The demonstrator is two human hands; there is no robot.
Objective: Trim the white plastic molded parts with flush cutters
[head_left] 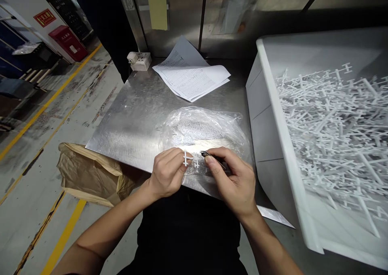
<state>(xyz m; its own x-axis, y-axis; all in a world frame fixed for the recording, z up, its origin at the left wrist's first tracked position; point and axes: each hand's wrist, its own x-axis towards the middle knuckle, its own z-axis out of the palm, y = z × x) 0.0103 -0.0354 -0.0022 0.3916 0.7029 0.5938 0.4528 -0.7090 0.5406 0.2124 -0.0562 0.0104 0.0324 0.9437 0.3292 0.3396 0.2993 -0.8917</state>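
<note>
Between the fingers and thumb of my left hand [169,170] is a small white plastic sprue [196,160] with short cross-bars. My right hand [233,174] is closed around dark-handled nippers [216,158], whose tip is right beside the sprue's right end. Whether the jaws touch the plastic is too small to tell. Both hands are above a clear plastic bag [206,125] lying on the metal table, with many tiny dark-looking bits showing through it.
A large white bin [274,117] full of white sprues [336,125] stands at the right. Printed sheets [192,75] and a power socket [141,60] are at the back of the metal table [127,117]. An open brown paper bag [91,172] is below the table's left edge.
</note>
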